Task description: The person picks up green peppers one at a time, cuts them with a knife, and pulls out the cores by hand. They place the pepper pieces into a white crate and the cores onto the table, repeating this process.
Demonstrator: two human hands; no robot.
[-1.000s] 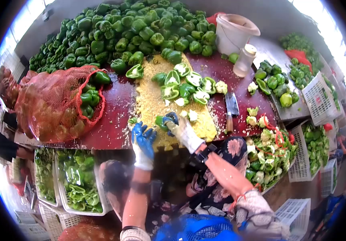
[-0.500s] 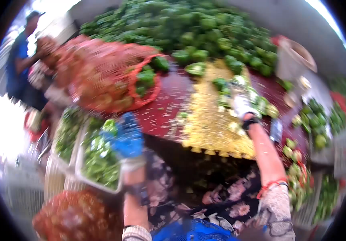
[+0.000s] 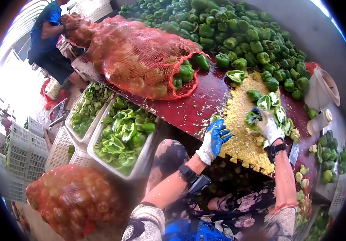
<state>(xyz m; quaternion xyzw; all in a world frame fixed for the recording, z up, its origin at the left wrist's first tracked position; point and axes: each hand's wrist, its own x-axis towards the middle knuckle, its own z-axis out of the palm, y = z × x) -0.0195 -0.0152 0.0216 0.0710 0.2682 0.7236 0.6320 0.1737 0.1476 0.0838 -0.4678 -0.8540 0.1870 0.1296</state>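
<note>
My left hand point(image 3: 216, 139), in a white glove with a blue coated palm, is at the front edge of the yellow mat, fingers apart and holding nothing. My right hand point(image 3: 268, 123), gloved too, is over the yellow mat point(image 3: 239, 136), its fingers closed around a green bell pepper piece point(image 3: 251, 119). Beyond and beside it lie cut bell pepper halves point(image 3: 264, 102) with pale insides showing. A knife point(image 3: 294, 153) rests to the right of my right wrist. Pepper cores point(image 3: 294, 134) lie close to that wrist.
A large heap of whole green peppers point(image 3: 257, 44) covers the back. A red mesh sack point(image 3: 133, 60) lies open on the red table point(image 3: 181, 114). Left are a crate of cut peppers point(image 3: 132, 176) and another full sack point(image 3: 74, 197). A person point(image 3: 46, 36) handles the sack's far end.
My left hand has moved right, from above the crate of cut peppers to the mat's front edge. My right hand stays over the mat. The view has shifted and sharpened.
</note>
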